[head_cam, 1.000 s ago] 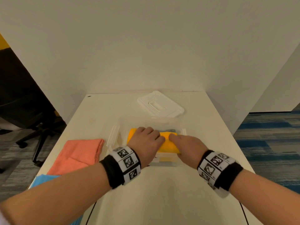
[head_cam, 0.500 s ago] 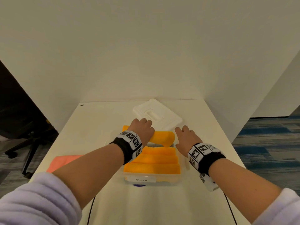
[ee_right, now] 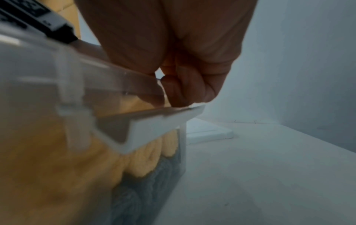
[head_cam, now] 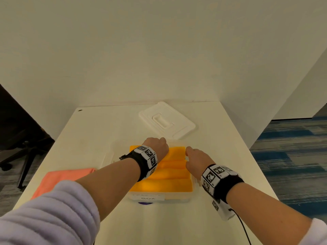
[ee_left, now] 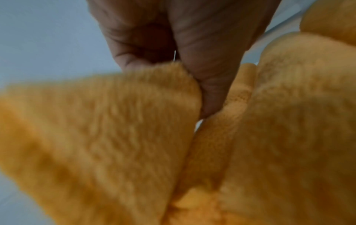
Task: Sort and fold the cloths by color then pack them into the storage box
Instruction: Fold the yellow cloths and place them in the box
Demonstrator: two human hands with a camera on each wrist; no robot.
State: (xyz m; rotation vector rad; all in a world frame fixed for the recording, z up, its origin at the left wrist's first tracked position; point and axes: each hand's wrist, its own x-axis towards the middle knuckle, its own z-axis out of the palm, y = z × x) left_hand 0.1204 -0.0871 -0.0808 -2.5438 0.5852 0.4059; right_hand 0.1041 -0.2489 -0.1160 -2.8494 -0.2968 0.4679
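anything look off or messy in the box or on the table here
Nothing stands out. The orange cloths lie in neat folded rows in the clear storage box, its white lid flat behind, a folded coral cloth beside it.

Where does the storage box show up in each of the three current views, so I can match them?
Head: the box sits centre, low on the table, both hands over its far end.
Left wrist: only a sliver of its clear wall at upper right, behind the orange cloths.
Right wrist: its rim and side wall fill the left half, seen from outside.
Shared landmark: the orange cloths packed inside.
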